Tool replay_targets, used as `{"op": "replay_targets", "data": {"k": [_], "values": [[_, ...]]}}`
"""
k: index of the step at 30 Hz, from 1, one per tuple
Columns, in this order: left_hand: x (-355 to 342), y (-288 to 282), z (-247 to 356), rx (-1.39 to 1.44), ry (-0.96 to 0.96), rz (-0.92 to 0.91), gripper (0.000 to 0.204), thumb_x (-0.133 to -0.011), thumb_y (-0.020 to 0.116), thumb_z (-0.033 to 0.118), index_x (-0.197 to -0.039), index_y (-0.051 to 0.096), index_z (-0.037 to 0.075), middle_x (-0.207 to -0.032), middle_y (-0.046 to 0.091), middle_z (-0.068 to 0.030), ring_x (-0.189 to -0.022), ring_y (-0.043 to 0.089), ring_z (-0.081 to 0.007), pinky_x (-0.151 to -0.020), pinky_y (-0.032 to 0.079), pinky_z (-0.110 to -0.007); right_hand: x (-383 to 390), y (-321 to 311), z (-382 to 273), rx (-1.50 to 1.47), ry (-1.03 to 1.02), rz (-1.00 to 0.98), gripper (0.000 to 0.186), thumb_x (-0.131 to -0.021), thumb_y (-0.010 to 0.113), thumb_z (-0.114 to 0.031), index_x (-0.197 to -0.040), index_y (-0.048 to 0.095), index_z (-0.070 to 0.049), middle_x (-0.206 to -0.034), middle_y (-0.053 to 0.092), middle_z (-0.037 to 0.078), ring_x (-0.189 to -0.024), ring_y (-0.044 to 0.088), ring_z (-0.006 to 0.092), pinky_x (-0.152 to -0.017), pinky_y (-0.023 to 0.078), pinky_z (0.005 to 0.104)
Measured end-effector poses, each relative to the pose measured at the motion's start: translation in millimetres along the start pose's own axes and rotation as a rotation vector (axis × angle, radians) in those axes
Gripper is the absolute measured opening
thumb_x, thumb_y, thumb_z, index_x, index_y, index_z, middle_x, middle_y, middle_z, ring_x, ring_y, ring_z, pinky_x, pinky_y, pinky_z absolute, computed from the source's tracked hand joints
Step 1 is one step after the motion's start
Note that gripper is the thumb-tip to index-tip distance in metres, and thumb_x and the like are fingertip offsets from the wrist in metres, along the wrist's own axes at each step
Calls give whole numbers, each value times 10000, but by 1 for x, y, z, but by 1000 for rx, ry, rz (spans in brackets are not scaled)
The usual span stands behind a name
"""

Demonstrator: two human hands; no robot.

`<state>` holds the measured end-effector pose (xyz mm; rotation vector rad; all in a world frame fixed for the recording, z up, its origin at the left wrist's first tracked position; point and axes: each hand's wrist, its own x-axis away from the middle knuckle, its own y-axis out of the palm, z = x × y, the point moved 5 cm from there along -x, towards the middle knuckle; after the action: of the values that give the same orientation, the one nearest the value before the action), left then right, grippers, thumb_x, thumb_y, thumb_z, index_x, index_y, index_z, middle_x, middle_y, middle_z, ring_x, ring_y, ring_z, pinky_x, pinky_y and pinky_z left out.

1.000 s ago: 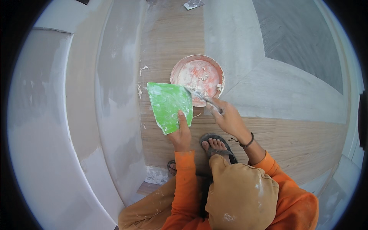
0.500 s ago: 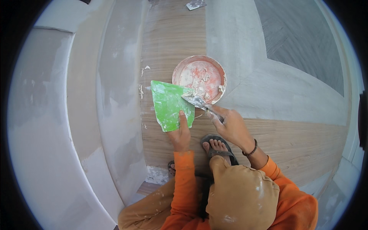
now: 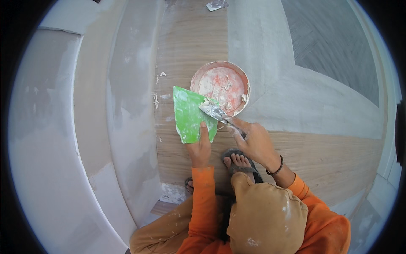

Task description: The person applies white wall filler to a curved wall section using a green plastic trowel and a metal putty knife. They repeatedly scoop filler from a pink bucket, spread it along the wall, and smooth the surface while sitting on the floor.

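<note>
My left hand [image 3: 200, 148] grips a flat green plastic spreader [image 3: 188, 116] by its narrow near end, thumb on top. Whitish smears cover parts of its face. In my right hand [image 3: 256, 142] is a metal putty knife [image 3: 213, 111], its handle wrapped by my fingers and the index finger stretched along it. The knife's blade lies over the spreader's right side, with a lump of off-white putty [image 3: 207, 102] at its tip. Just beyond both tools stands a shallow round reddish tub [image 3: 220, 71], coated inside with putty and scraps. The spreader overlaps its near left rim.
Wood-look floor [image 3: 190, 38] lies under the tub, with pale grey panels [image 3: 258, 55] to the right. A patched wall [image 3: 131, 93] runs along the left. Putty scraps [image 3: 156, 100] dot the floor beside it. A small flat plate [image 3: 217, 5] lies at the far edge. My sandalled foot [image 3: 240, 163] is close by.
The green spreader has shifted slightly right and tilted a little under the putty knife. The putty knife's blade has moved slightly left over it. The tub has stayed in place.
</note>
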<state>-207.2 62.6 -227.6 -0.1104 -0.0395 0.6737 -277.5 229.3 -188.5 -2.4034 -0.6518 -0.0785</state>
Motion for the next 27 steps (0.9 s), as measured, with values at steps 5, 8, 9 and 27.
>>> {"op": "replay_targets", "data": {"k": [5,8,9,27], "values": [[0,-1,0,-45,-63,-18,387,-972,627,60,-1320,524,-73,-1263,603,-138,-1113,573,-204,-961,463,-348,-8,6,11,11,-61,59,336,-954,611,-280,-1204,691,-70,-909,699,236,-775,672,417,-670,523,485],[-2,-3,-8,-74,-61,-42,374,-971,630,64,-1304,534,-75,-1243,612,-137,-1100,578,-203,-954,466,-346,-1,7,1,26,-41,11,334,-954,609,-271,-1214,687,-76,-857,693,230,-749,667,412,-655,516,483],[-2,0,-9,-74,-65,-61,369,-970,630,65,-1299,538,-75,-1236,616,-137,-1096,580,-203,-951,467,-345,-6,7,6,23,-78,82,331,-954,609,-269,-1217,686,-84,-827,687,227,-730,662,410,-644,511,481],[9,9,-14,-68,-186,-234,317,-948,612,41,-1246,569,-54,-1149,647,-111,-1041,597,-177,-911,478,-325,-7,1,-6,-34,-67,49,324,-947,611,-262,-1223,696,-115,-756,658,242,-697,640,427,-633,501,481]]}}
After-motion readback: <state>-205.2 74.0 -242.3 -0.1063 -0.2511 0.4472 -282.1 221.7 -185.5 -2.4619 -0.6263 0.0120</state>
